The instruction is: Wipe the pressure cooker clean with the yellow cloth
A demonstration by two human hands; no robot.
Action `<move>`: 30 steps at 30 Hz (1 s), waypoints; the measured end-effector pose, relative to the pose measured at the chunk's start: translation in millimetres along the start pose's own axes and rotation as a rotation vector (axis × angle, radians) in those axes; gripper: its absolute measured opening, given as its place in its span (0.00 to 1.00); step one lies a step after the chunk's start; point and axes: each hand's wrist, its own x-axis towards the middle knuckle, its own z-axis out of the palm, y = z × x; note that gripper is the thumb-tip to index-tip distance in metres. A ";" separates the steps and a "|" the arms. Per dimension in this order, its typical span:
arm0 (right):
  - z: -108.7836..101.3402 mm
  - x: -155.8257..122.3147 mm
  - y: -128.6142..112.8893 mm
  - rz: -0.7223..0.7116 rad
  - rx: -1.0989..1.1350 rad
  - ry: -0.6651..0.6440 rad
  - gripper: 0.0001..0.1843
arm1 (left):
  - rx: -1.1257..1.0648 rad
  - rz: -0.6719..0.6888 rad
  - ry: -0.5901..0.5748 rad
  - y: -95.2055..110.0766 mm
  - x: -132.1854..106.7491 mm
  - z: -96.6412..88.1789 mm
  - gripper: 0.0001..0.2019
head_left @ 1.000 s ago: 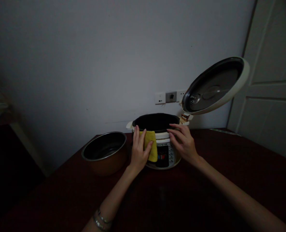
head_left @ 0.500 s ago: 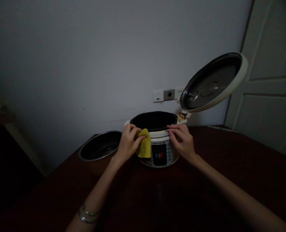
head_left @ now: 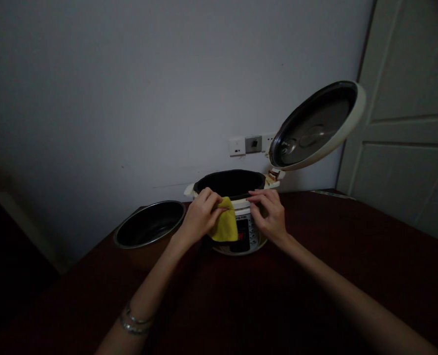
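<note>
My left hand (head_left: 201, 216) is closed on the top edge of a yellow cloth (head_left: 225, 224), which hangs over the front of a white electric cooker (head_left: 244, 203), covering part of its control panel. At the front right rim is my right hand (head_left: 268, 213), its fingers stretched toward the rim and the thumb apart below them; I cannot tell how firmly they touch it. The cooker's dark inside (head_left: 233, 182) shows no inner pot. Its round lid (head_left: 317, 125) stands raised on a hinge at the right.
A brownish inner pot (head_left: 148, 249) with a dark inside stands left of the cooker on the dark red table (head_left: 248, 296). Behind are a pale wall with sockets (head_left: 237, 147) and, at the right, a panelled door (head_left: 407, 133). The light is dim.
My left hand and the cloth have moved slightly right across the cooker's front, covering more of the panel. The view has turned a little right. My right hand stays by the rim.
</note>
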 end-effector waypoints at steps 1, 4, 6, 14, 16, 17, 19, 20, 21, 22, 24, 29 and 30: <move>-0.5 0.7 0.5 -0.001 0.005 -0.003 0.07 | 0.006 0.013 -0.016 0.9 1.0 0.2 0.03; -1.9 2.8 2.0 -0.012 0.025 0.001 0.07 | -0.028 0.005 -0.036 -3.4 0.2 -3.5 0.03; -2.2 3.4 2.8 -0.012 0.036 0.002 0.07 | -0.068 -0.032 -0.029 -11.1 -2.4 -8.6 0.04; 3.0 0.5 3.5 0.002 0.038 0.036 0.07 | -0.123 -0.146 -0.017 -33.0 -9.2 -21.2 0.04; 4.1 0.2 2.9 0.000 0.035 0.040 0.07 | -0.118 -0.138 -0.019 -26.7 -6.5 -18.2 0.04; 4.4 0.2 2.6 -0.001 0.033 0.041 0.07 | -0.114 -0.121 -0.021 -22.3 -4.5 -16.2 0.05; 4.2 0.4 2.3 -0.002 0.027 0.041 0.06 | -0.099 -0.066 -0.034 -13.6 -0.3 -12.2 0.05; 3.8 0.5 2.3 -0.002 0.023 0.038 0.06 | -0.090 -0.035 -0.045 -10.3 1.5 -10.6 0.05; 3.2 0.8 2.5 -0.003 0.021 0.032 0.06 | -0.084 -0.012 -0.057 -8.2 2.8 -9.5 0.05; 2.5 1.0 2.9 -0.004 0.021 0.025 0.06 | -0.081 0.001 -0.066 -7.5 3.5 -8.8 0.05; 1.0 1.6 3.8 -0.004 0.028 0.009 0.07 | -0.090 -0.005 -0.070 -9.8 2.7 -8.7 0.05; -0.4 2.1 4.3 0.001 0.048 0.007 0.07 | -0.116 -0.131 -0.025 -21.0 -9.3 -9.9 0.05; -0.2 1.9 4.0 0.000 0.048 0.012 0.07 | -0.106 -0.162 0.001 -21.4 -12.2 -9.8 0.06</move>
